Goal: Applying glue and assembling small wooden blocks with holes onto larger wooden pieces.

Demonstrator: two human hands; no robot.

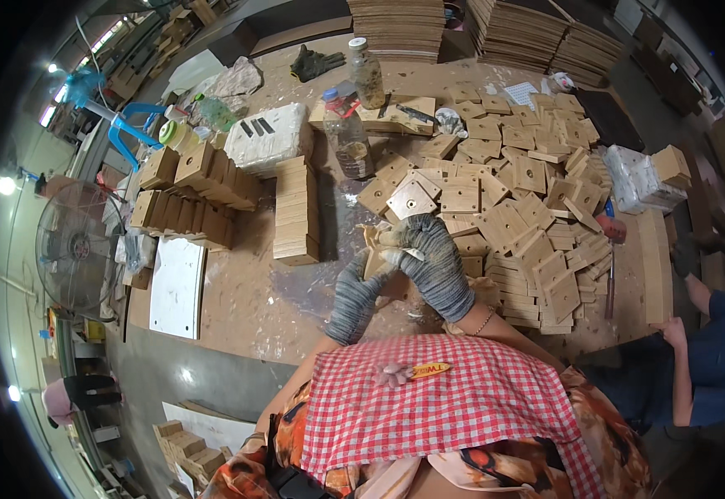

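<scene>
Both my hands wear grey striped knit gloves and meet in front of me above the workbench (279,312). My left hand (354,298) is closed round a small tan wooden block (373,264), its lower part wrapped by my fingers. From the right, my right hand (436,262) is closed against the same block, with a thin pale scrap (413,253) showing between its fingers; I cannot tell whether it is cloth or paper. Just beyond my right hand, a square wooden plate (411,198) with a centre hole lies atop a large heap of similar plates (529,208).
A row of upright wooden blocks (297,212) stands left of my hands, near more stacked blocks (192,204). Bottles (350,141) stand behind. A white board (178,287) lies at left, beside a fan (78,243). Another person (716,358) is at the right.
</scene>
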